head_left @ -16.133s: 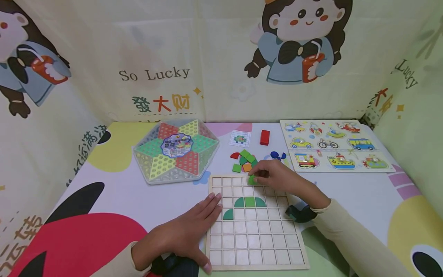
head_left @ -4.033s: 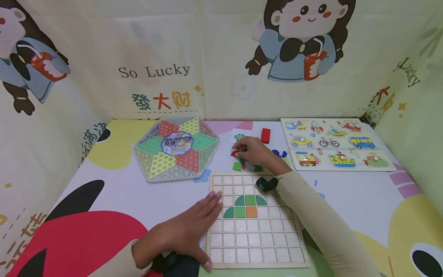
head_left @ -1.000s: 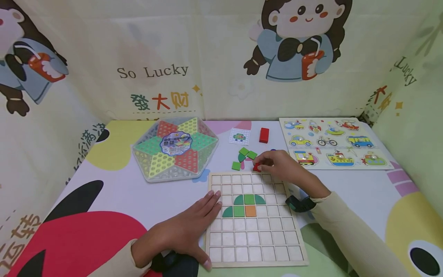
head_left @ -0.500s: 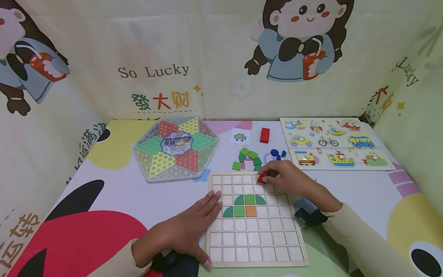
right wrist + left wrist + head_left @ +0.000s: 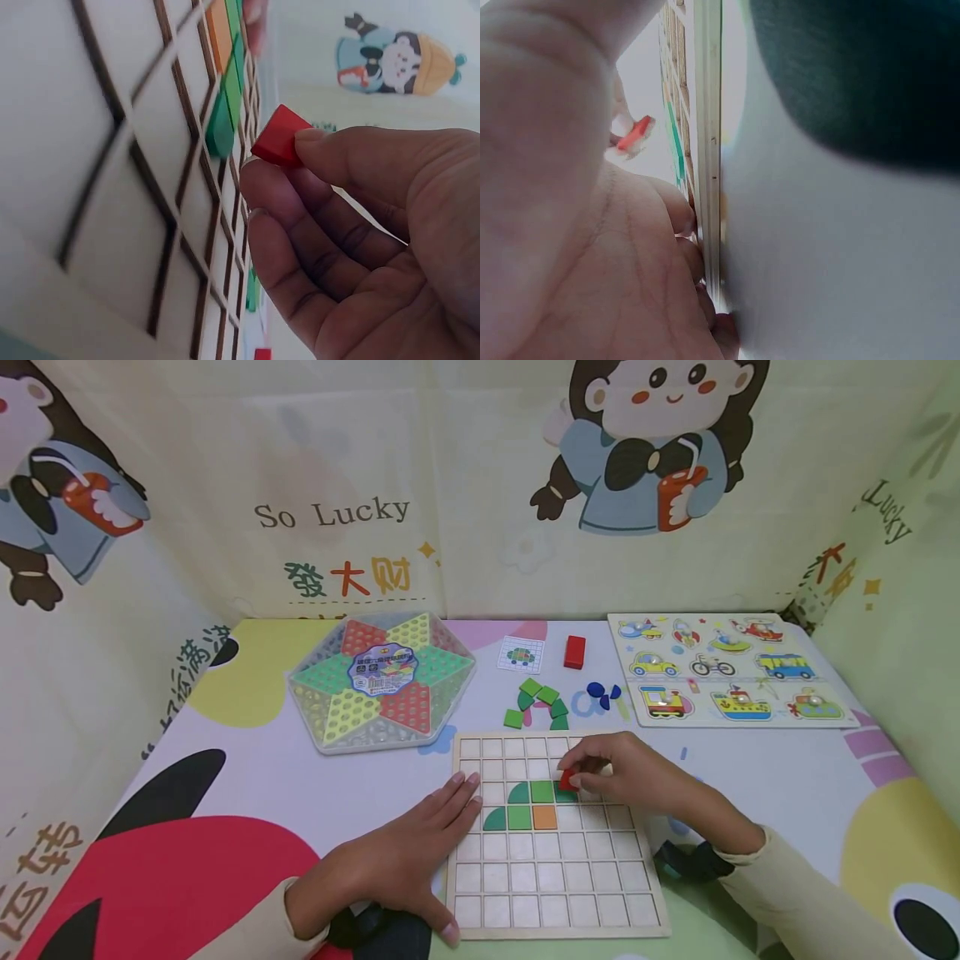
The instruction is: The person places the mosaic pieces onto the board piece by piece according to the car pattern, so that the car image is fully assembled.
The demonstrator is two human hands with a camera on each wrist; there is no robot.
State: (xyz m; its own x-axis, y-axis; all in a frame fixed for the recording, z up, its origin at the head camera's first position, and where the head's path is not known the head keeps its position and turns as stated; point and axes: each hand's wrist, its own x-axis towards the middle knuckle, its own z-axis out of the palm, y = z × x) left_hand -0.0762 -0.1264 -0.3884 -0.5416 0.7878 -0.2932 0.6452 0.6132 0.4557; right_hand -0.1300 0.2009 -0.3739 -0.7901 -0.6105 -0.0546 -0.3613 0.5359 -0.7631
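My right hand [image 5: 637, 772] pinches a small red tile [image 5: 282, 136] between thumb and fingertips. It holds the tile over the upper right part of the wooden grid board [image 5: 555, 893], overlapping the dark green quarter-circle tile [image 5: 564, 795] there in the head view. Green tiles and one orange square tile [image 5: 544, 817] lie in two neighbouring rows of cells. My left hand [image 5: 405, 843] rests along the board's left edge, fingers straight and thumb near the bottom corner. In the left wrist view the red tile [image 5: 636, 135] shows past the left hand.
Loose green tiles [image 5: 548, 695] lie behind the board, with several blue pieces [image 5: 603, 694] to their right. Further back are a pattern card [image 5: 521, 655] and a red block [image 5: 574, 652]. A hexagonal game box [image 5: 381, 685] stands left, a vehicle puzzle board [image 5: 727, 672] right.
A green square and the orange square have joined the board's tiles. My right hand took the red tile from the pile and moved it toward me over the board. My left hand stays put.
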